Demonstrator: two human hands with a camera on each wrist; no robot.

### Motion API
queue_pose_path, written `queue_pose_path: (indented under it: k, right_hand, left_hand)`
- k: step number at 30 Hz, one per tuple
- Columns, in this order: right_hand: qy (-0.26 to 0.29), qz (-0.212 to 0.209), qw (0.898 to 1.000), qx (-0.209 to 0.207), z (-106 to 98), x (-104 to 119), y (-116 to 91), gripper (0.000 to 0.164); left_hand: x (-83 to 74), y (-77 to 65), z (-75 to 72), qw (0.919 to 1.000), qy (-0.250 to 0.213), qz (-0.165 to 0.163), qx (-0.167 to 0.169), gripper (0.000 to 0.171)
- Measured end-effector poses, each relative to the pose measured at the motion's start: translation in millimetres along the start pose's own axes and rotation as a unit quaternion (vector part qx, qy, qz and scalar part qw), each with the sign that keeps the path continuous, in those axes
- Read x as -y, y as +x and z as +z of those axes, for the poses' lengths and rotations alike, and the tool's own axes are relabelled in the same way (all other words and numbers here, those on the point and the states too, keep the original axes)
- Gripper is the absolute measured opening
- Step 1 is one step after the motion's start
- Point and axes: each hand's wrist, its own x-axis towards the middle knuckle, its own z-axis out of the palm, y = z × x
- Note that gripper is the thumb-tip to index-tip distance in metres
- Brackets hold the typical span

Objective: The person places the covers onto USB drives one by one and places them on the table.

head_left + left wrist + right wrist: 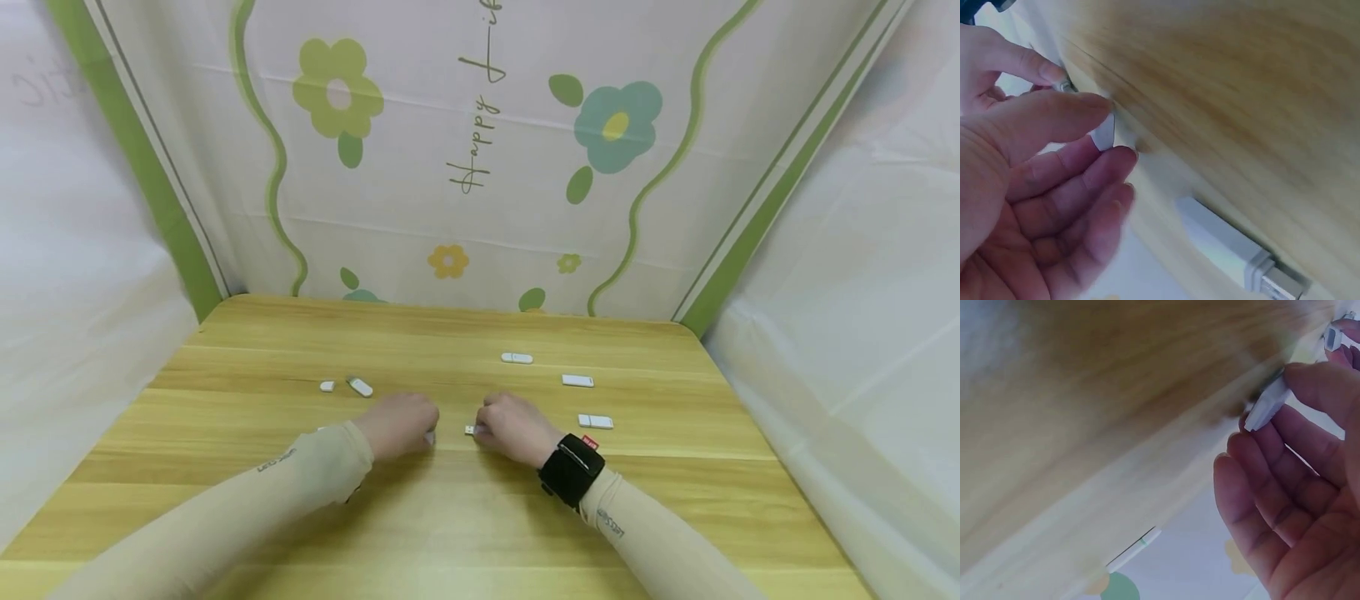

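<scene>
My left hand (pixel 401 425) pinches a small white cap (pixel 1105 131) between thumb and fingertips, just above the wooden table. Across a short gap, my right hand (pixel 517 429) holds a white USB stick (pixel 1267 406) by its body. Its bare metal plug (pixel 469 430) points left, towards the cap. In the right wrist view, the cap's hollow end (pixel 1333 339) faces the stick. Plug and cap are apart. Beyond the left hand lies an uncapped white USB stick (pixel 360 387), with a loose white cap (pixel 327 387) to its left.
Three white USB sticks lie on the right: one further back (pixel 517 358), one in the middle (pixel 577 381) and one nearer (pixel 596 422). The left sleeve mostly hides a small white thing (pixel 322 428). A flowered curtain (pixel 450 217) hangs behind the table (pixel 465 533).
</scene>
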Motion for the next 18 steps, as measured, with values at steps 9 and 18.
queue_pose_path:
  k: [9,18]
  right_hand:
    - [0.060,0.012,0.998,0.011,-13.8,1.0,-16.9,0.018]
    - [0.082,0.022,0.994,-0.072,-25.9,4.6,-47.9,0.004]
  left_hand:
    - [-14.2,-3.9,-5.7,0.9949,-0.015,0.090,0.044,0.027]
    - [-25.3,-13.2,-18.8,0.9837,-0.020,0.178,-0.011,0.013]
